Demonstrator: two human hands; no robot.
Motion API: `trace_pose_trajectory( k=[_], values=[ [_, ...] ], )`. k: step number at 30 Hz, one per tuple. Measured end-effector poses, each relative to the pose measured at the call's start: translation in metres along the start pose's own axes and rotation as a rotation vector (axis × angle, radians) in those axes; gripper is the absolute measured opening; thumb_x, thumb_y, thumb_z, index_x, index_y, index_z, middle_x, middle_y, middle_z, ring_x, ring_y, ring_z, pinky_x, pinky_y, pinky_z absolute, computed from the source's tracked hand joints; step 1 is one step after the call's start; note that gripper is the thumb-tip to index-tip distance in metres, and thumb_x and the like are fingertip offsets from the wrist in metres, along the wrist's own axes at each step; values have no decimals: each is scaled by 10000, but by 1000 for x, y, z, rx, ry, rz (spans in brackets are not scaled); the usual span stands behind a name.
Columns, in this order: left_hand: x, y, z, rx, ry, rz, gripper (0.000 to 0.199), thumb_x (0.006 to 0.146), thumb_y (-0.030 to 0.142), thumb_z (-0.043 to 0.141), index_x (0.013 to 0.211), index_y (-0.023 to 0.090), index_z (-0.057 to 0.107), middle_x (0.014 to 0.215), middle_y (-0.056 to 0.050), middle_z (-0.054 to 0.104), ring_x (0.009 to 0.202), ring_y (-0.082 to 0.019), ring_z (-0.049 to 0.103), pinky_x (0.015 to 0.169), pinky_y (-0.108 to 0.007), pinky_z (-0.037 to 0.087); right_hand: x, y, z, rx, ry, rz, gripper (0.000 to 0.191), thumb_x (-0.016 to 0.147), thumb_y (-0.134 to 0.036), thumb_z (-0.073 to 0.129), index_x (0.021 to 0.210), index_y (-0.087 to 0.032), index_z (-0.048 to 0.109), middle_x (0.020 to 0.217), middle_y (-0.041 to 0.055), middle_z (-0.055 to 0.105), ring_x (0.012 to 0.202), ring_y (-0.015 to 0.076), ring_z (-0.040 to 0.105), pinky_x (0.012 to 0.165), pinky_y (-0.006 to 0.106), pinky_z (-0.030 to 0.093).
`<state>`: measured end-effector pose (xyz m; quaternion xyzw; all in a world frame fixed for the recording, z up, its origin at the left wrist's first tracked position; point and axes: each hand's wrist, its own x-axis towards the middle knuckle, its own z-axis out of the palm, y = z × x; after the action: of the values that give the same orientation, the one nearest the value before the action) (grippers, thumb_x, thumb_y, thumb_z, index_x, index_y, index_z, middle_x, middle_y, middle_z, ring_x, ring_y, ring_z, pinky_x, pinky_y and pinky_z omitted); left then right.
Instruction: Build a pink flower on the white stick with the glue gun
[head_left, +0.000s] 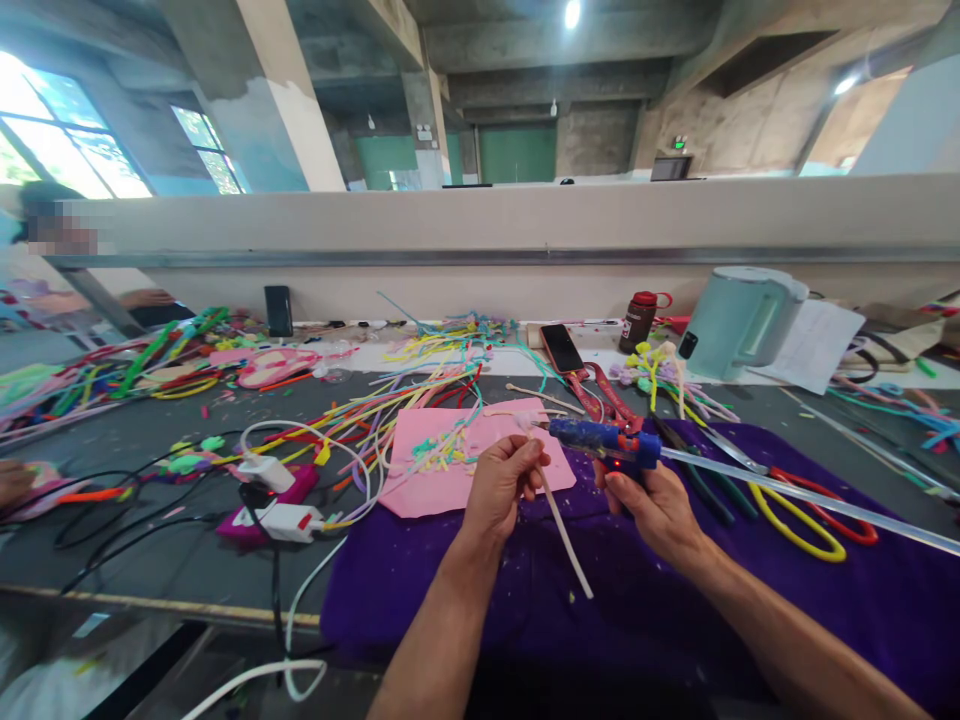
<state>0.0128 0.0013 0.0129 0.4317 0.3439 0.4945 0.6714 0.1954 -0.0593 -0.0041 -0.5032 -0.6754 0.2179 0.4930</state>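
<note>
My left hand (pixel 510 480) pinches a white fuzzy stem (pixel 566 540), whose lower end slants down over the purple cloth (pixel 420 570). In my right hand (pixel 649 500) is a blue glue gun (pixel 600 437), with a long clear glue stick (pixel 795 490) running out of its back to the right. The gun's nozzle points left, close to the top of the stem above my left fingers; whether they touch I cannot tell. Behind my left hand lies a pink sheet (pixel 420 480) with small yellow and teal pieces on it.
Right of my hands lie scissors (pixel 799 520) and pliers (pixel 712 485). Power plugs and cables (pixel 289 520) are at the left. Bundles of coloured stems (pixel 360 405), a phone (pixel 561 350), a bottle (pixel 640 320) and a teal pitcher (pixel 739 320) stand or lie behind. A person's hand (pixel 15 485) shows far left.
</note>
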Motion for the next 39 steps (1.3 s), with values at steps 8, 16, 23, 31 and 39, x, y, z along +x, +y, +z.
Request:
trace_pose_trajectory(
  k=[8, 16, 23, 31, 39],
  values=[
    [-1, -1, 1, 12, 0, -4, 294, 611, 379, 688, 684, 131, 546, 629, -7, 624, 366, -22, 457, 313, -135, 291, 1, -4, -1, -53, 13, -21, 252, 852, -385, 406, 753, -185, 524, 549, -12, 514, 510, 126, 486, 535, 253, 375],
    [-1, -1, 1, 17, 7, 9, 277, 623, 372, 681, 684, 132, 555, 621, 0, 619, 367, -19, 449, 311, -134, 281, 1, -6, -3, -123, 16, -38, 261, 840, -368, 419, 680, -188, 519, 557, -4, 517, 522, 128, 485, 541, 249, 369],
    [-1, -1, 1, 8, 9, 26, 247, 659, 349, 662, 679, 130, 550, 620, -1, 617, 370, -18, 451, 307, -127, 274, 1, -7, -2, -151, -5, -27, 284, 840, -389, 411, 647, -197, 493, 549, -2, 511, 513, 131, 478, 523, 245, 362],
    [0, -2, -1, -14, 2, 43, 230, 679, 340, 650, 686, 133, 552, 616, 8, 613, 362, -15, 440, 310, -129, 274, 0, -7, -2, -191, -11, -90, 309, 843, -369, 419, 598, -190, 473, 588, 12, 519, 577, 137, 478, 551, 244, 359],
    [0, -2, 0, -1, 3, 31, 229, 686, 325, 648, 686, 121, 544, 615, -5, 612, 362, -14, 443, 306, -118, 277, 0, -6, -2, -176, 26, -105, 289, 848, -354, 426, 634, -176, 506, 561, -1, 510, 532, 122, 467, 542, 243, 359]
  ],
)
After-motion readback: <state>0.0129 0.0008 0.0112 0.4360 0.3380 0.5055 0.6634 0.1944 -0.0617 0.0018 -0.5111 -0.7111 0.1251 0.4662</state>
